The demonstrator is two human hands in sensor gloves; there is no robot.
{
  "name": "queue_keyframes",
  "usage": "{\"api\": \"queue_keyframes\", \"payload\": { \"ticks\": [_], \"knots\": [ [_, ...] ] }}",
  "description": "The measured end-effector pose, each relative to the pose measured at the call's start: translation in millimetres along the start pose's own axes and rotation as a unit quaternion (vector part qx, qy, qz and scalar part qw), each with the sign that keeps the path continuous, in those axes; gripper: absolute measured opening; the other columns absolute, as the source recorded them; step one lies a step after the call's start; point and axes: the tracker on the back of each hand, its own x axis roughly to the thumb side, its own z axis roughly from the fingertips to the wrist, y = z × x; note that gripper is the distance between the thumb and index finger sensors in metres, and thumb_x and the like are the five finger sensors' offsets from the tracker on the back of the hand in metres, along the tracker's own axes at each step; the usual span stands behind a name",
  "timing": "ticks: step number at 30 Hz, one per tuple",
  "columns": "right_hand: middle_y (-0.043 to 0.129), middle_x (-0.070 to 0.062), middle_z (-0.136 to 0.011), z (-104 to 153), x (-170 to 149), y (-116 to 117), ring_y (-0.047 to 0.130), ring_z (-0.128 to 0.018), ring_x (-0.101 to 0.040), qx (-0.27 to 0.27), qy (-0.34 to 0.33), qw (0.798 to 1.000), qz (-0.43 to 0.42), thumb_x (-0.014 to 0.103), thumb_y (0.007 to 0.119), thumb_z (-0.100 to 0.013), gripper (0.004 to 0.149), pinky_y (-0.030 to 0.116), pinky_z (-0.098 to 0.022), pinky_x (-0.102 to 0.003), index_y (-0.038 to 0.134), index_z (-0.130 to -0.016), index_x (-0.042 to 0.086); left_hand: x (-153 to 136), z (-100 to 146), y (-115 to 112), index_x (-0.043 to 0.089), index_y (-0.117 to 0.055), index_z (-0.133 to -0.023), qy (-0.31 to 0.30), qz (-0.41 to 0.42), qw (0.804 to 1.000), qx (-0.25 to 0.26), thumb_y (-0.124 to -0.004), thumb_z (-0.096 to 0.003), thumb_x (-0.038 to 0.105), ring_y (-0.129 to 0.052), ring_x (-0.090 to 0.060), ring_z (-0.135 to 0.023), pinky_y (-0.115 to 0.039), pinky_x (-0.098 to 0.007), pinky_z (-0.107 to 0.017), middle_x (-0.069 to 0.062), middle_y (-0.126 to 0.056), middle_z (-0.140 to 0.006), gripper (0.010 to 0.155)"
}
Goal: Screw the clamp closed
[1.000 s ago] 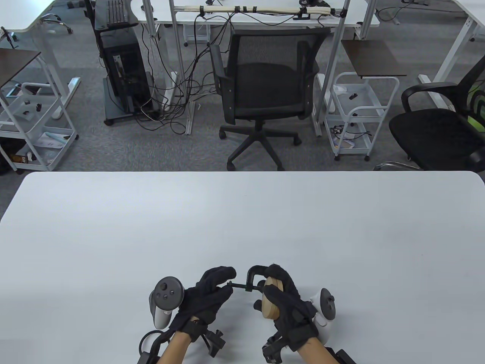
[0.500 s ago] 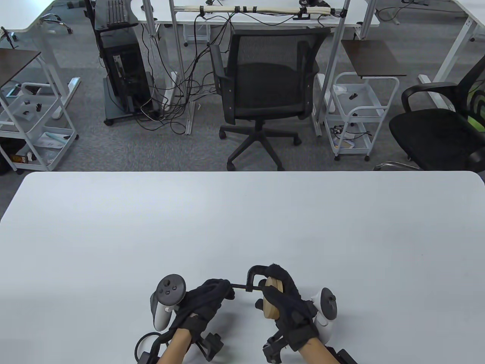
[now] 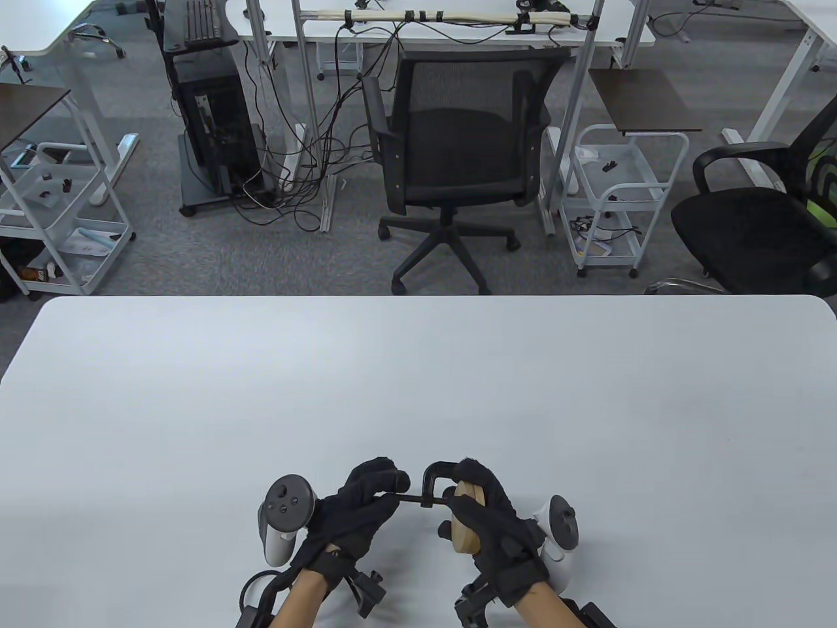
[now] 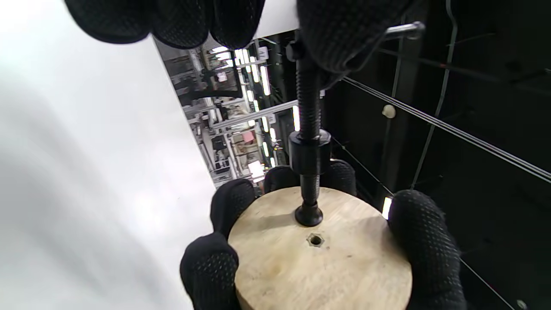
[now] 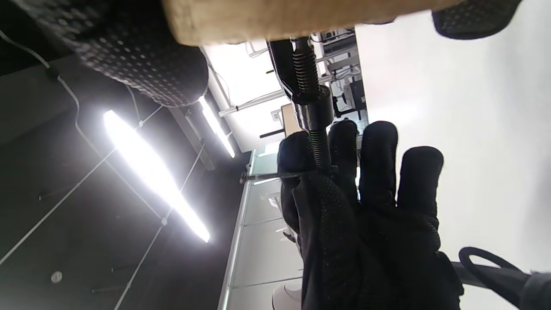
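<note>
A black C-clamp (image 3: pixel 433 474) sits around a round wooden disc (image 3: pixel 467 523) near the table's front edge. My right hand (image 3: pixel 487 517) grips the disc and the clamp frame, fingers wrapped around the disc's rim (image 4: pixel 318 262). My left hand (image 3: pixel 366 500) pinches the handle end of the clamp's threaded screw (image 3: pixel 412 500). In the left wrist view the screw (image 4: pixel 309 129) passes through the frame's nut and its round foot (image 4: pixel 308 215) touches the disc face. In the right wrist view the screw (image 5: pixel 308 77) runs to my left hand's fingers (image 5: pixel 370 181).
The white table (image 3: pixel 418 392) stretches away from the hands. A black office chair (image 3: pixel 458 150) stands beyond its far edge, with white carts (image 3: pixel 614 196) and another chair (image 3: pixel 758 229) to the sides.
My left hand's fingers curled over the screw handle and opened out again, turning it. My right hand with disc and clamp has barely moved.
</note>
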Motion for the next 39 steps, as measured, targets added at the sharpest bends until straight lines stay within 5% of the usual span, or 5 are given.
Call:
{"api": "queue_keyframes", "payload": {
  "ticks": [15, 21, 25, 30, 39],
  "knots": [
    [0.044, -0.002, -0.111, -1.0, 1.6, -4.3, 0.049, -0.092, -0.051, -0.014, -0.005, 1.0, -0.011, 0.052, 0.09, -0.049, 0.074, 0.064, -0.051, -0.071, 0.054, -0.105, 0.019, 1.5, 0.9, 2.2, 0.021, -0.055, -0.11, 0.007, -0.025, 1.0, 0.016, -0.08, -0.0512, 0.044, -0.053, -0.054, -0.098, -0.064, -0.064, -0.062, -0.024, -0.046, -0.114, 0.068],
    [0.044, -0.002, -0.111, -0.6, 5.8, -5.8, 0.049, -0.093, -0.051, -0.015, -0.019, 1.0, -0.004, 0.052, 0.09, -0.049, 0.074, 0.064, -0.051, -0.071, 0.054, -0.105, 0.019, -11.0, 4.1, 2.7, 0.008, -0.1, -0.051, 0.102, -0.053, 0.993, 0.022, -0.067, -0.053, 0.063, -0.07, -0.055, -0.086, -0.072, -0.061, -0.055, -0.023, -0.076, -0.099, 0.064],
    [0.045, -0.002, -0.111, -0.2, 7.6, -1.7, 0.049, -0.092, -0.051, -0.001, -0.027, 0.999, 0.018, 0.051, 0.091, -0.049, 0.074, 0.064, -0.051, -0.071, 0.055, -0.105, 0.019, -19.5, 3.9, -4.3, -0.008, -0.095, -0.072, 0.127, 0.026, 0.991, -0.017, -0.06, -0.0542, 0.068, -0.061, -0.058, -0.091, -0.068, -0.061, -0.059, -0.027, -0.061, -0.107, 0.086],
    [0.046, -0.002, -0.111, 0.9, 8.7, 3.4, 0.05, -0.092, -0.051, 0.006, -0.027, 0.999, 0.046, 0.051, 0.092, -0.048, 0.074, 0.064, -0.05, -0.071, 0.056, -0.105, 0.019, -18.2, 1.7, -10.0, 0.004, -0.072, -0.098, 0.104, 0.114, 0.986, -0.062, -0.061, -0.0582, 0.06, -0.047, -0.058, -0.097, -0.062, -0.063, -0.064, -0.029, -0.042, -0.113, 0.07],
    [0.047, -0.003, -0.11, 1.8, 7.0, 3.7, 0.05, -0.091, -0.052, -0.001, -0.01, 0.999, 0.051, 0.05, 0.092, -0.048, 0.074, 0.064, -0.049, -0.072, 0.057, -0.105, 0.019, -0.4, -2.0, -5.4, 0.026, -0.064, -0.105, 0.022, 0.044, 0.997, -0.053, -0.074, -0.0542, 0.035, -0.043, -0.056, -0.102, -0.059, -0.067, -0.065, -0.024, -0.037, -0.117, 0.052]
  ]
}}
